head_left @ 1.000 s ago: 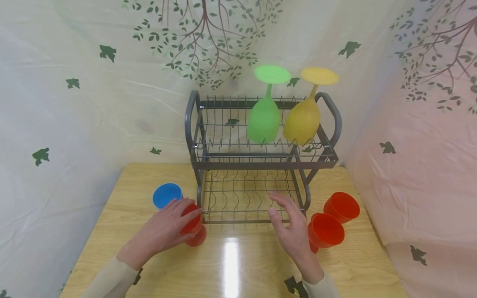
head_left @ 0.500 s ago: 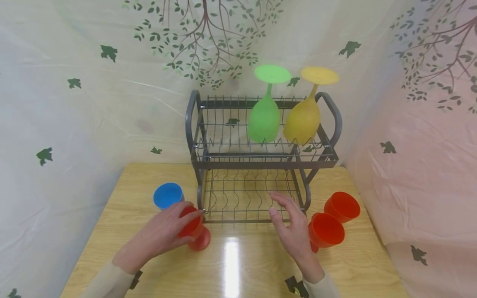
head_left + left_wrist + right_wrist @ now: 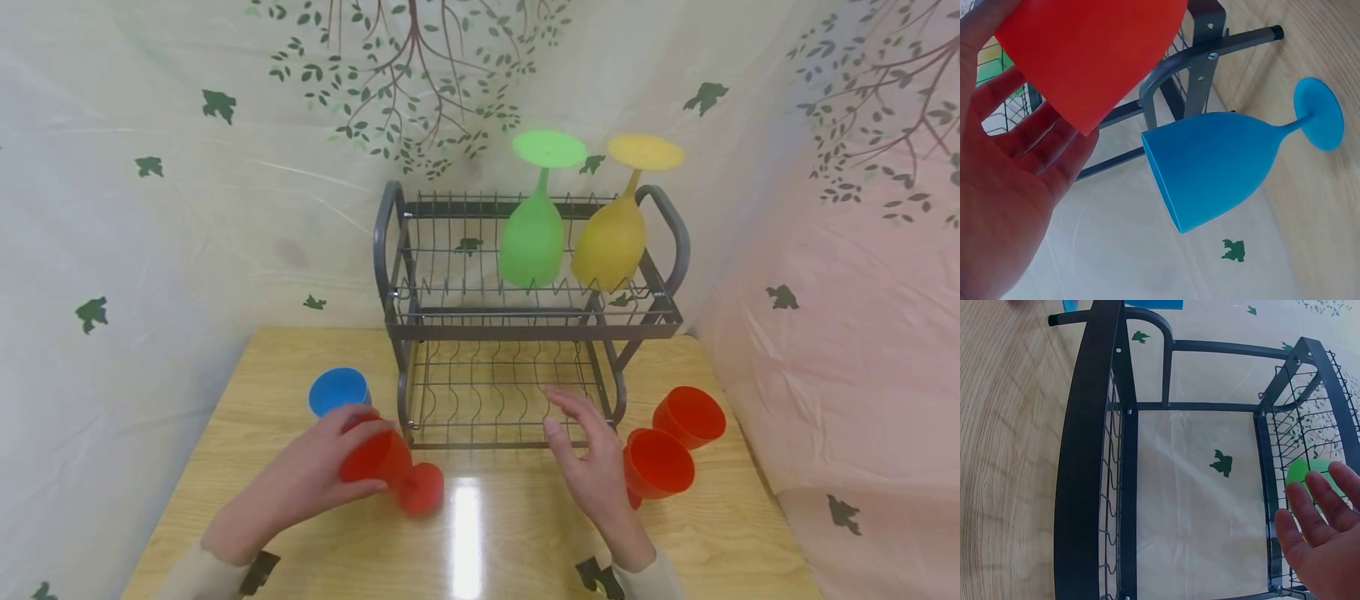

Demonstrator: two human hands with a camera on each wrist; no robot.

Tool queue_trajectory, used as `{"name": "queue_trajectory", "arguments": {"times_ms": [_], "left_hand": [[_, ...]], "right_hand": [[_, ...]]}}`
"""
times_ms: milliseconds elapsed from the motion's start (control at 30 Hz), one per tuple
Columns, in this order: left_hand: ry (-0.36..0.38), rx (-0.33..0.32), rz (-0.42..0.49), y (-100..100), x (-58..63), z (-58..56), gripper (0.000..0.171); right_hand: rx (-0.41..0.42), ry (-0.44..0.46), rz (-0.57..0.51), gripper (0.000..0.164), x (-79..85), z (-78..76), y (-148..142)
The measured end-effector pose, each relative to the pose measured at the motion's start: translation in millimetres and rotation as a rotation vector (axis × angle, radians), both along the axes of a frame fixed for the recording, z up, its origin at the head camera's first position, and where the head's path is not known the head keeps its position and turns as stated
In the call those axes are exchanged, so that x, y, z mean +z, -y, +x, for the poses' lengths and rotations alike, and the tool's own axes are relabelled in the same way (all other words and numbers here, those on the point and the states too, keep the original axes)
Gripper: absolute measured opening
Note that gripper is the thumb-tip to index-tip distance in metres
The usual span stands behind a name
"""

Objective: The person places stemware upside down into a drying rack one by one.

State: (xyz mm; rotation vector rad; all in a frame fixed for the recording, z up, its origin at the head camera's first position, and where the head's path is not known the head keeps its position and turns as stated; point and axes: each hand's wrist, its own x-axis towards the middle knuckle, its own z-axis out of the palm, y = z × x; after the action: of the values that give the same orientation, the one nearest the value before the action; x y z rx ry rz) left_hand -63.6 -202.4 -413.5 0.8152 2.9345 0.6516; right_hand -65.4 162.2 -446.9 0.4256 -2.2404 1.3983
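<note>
My left hand (image 3: 303, 471) grips a red goblet (image 3: 386, 465) round its bowl, thumb on the near side. The goblet is tilted, its foot pointing right and toward me. Beside that hand stands a blue goblet (image 3: 337, 393), seen whole in the left wrist view as a blue goblet (image 3: 1222, 165) with stem and round foot. My right hand (image 3: 592, 479) holds nothing, its fingers loosely extended in front of the dish rack (image 3: 532, 332). Close to its right stand two red goblets, a nearer red goblet (image 3: 658, 467) and a farther red goblet (image 3: 690, 417).
On the rack's upper tier, a green goblet (image 3: 531, 242) and a yellow goblet (image 3: 611, 242) sit upside down. The wire lower tier (image 3: 491, 392) lies beneath. Patterned sheeting (image 3: 187, 225) surrounds the wooden table (image 3: 517, 533) at the back and sides.
The red goblet in my left hand has tilted further, its foot swinging right and toward me. My left hand has drawn slightly left and nearer. My right hand is nearly still.
</note>
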Motion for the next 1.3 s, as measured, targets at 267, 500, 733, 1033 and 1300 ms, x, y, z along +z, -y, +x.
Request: {"name": "queue_trajectory", "arguments": {"times_ms": [267, 500, 733, 1033, 1300], "left_hand": [[0.112, 0.047, 0.155, 3, 4.9, 2.3, 0.062], [0.118, 0.061, 0.25, 0, 0.4, 2.5, 0.061], [0.039, 0.049, 0.362, -4, -5.8, 2.6, 0.058], [-0.009, 0.099, 0.48, -7, -14.4, 3.7, 0.058], [0.07, 0.151, 0.69, -17, -20.9, 6.1, 0.058]], "right_hand": [[-0.012, -0.026, 0.002, 0.038, 0.4, 0.1, -1], [-0.017, -0.049, 0.002, 0.041, 0.4, 0.8, -1], [-0.001, -0.013, 0.001, 0.038, 0.7, 1.7, -3], [0.027, 0.005, -0.033, 0.038, 2.5, 3.3, -3], [0.047, -0.019, -0.095, 0.041, 4.3, 4.6, -2]]}}
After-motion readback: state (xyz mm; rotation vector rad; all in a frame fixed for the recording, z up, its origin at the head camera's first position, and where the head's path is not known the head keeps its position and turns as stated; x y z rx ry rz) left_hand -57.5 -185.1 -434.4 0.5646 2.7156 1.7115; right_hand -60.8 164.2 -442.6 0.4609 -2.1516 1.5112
